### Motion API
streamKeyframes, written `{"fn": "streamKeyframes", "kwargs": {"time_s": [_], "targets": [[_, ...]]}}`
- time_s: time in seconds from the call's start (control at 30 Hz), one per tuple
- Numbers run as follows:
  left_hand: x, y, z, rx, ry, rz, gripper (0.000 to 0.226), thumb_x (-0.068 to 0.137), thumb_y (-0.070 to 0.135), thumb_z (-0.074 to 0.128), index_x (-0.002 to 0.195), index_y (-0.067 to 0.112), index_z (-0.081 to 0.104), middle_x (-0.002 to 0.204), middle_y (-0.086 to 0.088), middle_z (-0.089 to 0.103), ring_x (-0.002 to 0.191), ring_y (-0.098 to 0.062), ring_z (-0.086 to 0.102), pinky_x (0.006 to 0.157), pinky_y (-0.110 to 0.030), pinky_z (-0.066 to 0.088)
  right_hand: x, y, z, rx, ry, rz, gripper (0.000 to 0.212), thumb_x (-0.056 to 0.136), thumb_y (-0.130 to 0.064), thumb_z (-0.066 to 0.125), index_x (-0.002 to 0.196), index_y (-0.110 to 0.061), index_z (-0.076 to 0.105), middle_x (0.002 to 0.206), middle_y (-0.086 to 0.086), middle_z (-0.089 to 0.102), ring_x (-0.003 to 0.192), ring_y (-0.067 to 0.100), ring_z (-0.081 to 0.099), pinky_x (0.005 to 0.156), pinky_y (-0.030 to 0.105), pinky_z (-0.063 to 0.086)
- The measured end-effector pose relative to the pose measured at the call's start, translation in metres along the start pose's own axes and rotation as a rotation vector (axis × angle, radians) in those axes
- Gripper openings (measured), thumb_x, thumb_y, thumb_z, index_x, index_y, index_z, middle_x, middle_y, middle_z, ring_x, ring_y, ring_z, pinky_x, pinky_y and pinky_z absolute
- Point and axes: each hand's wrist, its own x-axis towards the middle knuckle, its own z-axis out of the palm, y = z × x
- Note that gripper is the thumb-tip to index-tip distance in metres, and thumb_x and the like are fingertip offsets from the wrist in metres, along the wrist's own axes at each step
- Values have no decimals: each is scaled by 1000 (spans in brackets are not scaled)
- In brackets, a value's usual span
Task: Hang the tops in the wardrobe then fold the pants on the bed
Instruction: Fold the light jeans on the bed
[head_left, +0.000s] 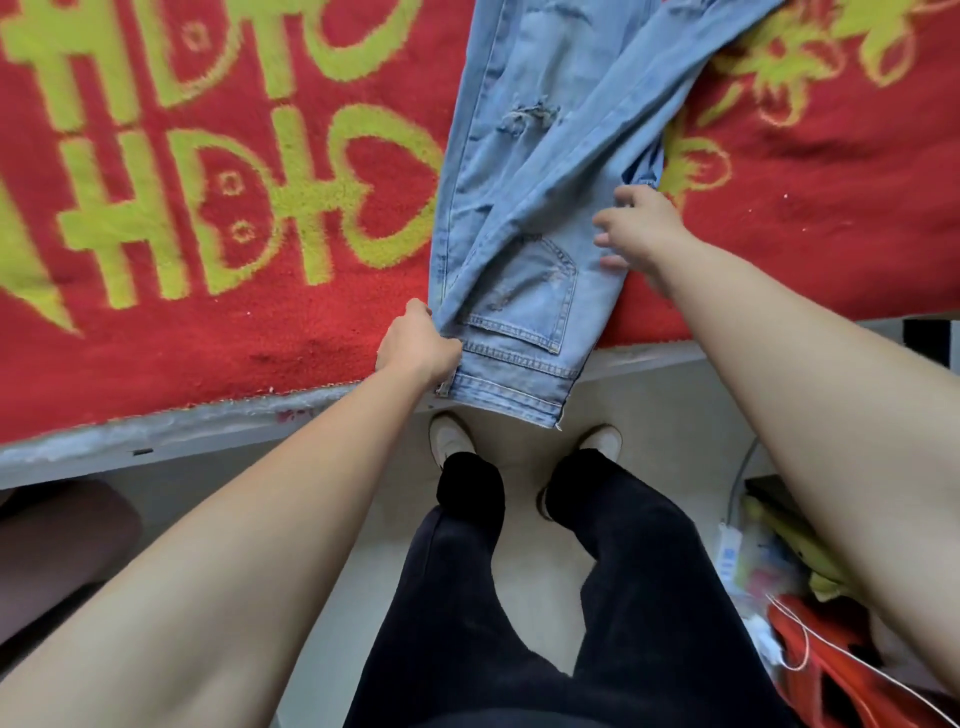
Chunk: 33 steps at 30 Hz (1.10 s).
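Observation:
Light blue ripped jeans (524, 218) lie lengthwise on the bed, folded leg over leg, with a back pocket facing up. Their waistband hangs slightly over the bed's near edge, and the legs run away toward the top of the view. My left hand (418, 345) grips the left corner of the waistband. My right hand (636, 228) hovers with spread, relaxed fingers over the right edge of the jeans near the seat, holding nothing.
A red blanket with yellow-green lettering (218, 208) covers the bed. The bed's grey edge (208, 426) runs across in front of my feet. A pile of bags and red fabric (810, 639) sits on the floor at the lower right. A dark cushion (57, 551) is at the lower left.

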Motion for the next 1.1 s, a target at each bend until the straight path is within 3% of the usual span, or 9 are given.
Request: {"fn": "streamKeyframes", "kwargs": {"time_s": [0.2,0.3,0.4,0.57,0.67,0.8,0.9,1.0,1.1], "targets": [[15,78,-25,31,49,154,48,89,36,57,132,17,45,130,-11,55,117,-35,54,89,-41,44,41,-40,-43,255,147,6,24,76,-19,57,100,-23,59,91,-1,59,73,12,56,67,35,55],[35,127,-22,86,106,267,54,90,40,60,137,18,44,138,-11,47,125,-33,48,99,-44,42,85,-52,-67,278,260,44,65,71,-33,59,135,-21,53,126,-1,57,112,18,59,98,41,53],[56,171,-11,131,163,364,57,85,41,66,133,17,46,137,-9,44,126,-32,43,100,-47,41,121,-65,-93,371,344,26,79,69,-39,59,144,-16,44,136,3,54,121,25,58,104,43,49],[81,221,4,316,115,257,43,85,22,53,126,11,43,128,-14,51,117,-37,47,89,-48,42,175,-84,-147,483,357,5,52,64,-42,65,108,-16,62,93,-4,64,80,17,62,81,38,58],[80,232,8,310,129,180,41,88,14,47,128,8,41,130,-19,48,123,-40,42,96,-49,39,205,-97,-169,593,225,15,34,75,-33,70,104,-14,68,87,-3,71,76,12,67,62,27,56],[84,235,7,261,159,153,28,97,22,40,122,10,45,117,-23,56,112,-43,49,88,-48,40,226,-110,-191,680,165,21,10,89,-25,67,92,-16,66,89,-1,73,82,15,72,74,31,61],[96,236,-8,332,151,151,24,100,31,36,106,12,50,109,-29,62,102,-47,56,76,-43,38,233,-125,-199,735,184,11,22,88,-21,69,106,-13,60,100,2,74,88,17,73,82,42,61],[115,240,-41,294,50,136,27,101,27,37,99,9,56,116,-26,63,108,-42,57,87,-42,43,235,-150,-203,880,227,-42,40,82,-12,65,118,-17,50,111,4,70,95,21,72,85,45,60],[129,238,-76,108,2,84,23,96,19,39,90,7,58,110,-23,64,106,-39,57,88,-41,47,231,-180,-194,584,263,-164,65,79,-8,48,142,-21,43,132,-1,62,114,17,63,100,35,53]]}}
